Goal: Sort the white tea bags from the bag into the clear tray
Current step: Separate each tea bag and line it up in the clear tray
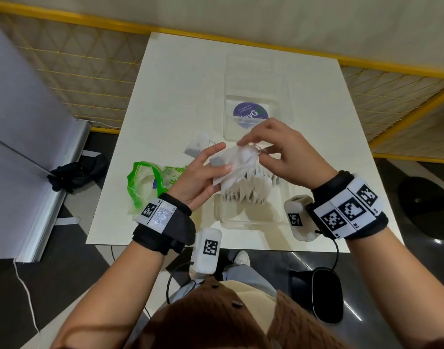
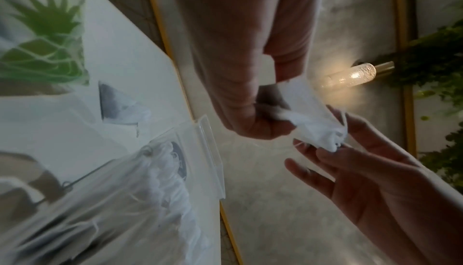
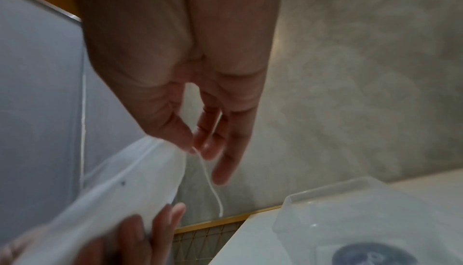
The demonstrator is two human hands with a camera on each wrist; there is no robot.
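1. The left hand (image 1: pixel 200 177) gripped a small bunch of white tea bags (image 1: pixel 234 167) above the desk (image 1: pixel 180 79).
2. The right hand (image 1: pixel 278 152) pinched a thread (image 3: pixel 210 182) at the bunch's tip, apparently untangling it.
3. The clear tray (image 1: pixel 251 221) already held a row of filed tea bags (image 1: pixel 251 191); the task looked well advanced.
4. One loose tea bag (image 1: pixel 197 144) lay on the desk, and the green-printed bag (image 1: pixel 145 185) seemed nearly empty.
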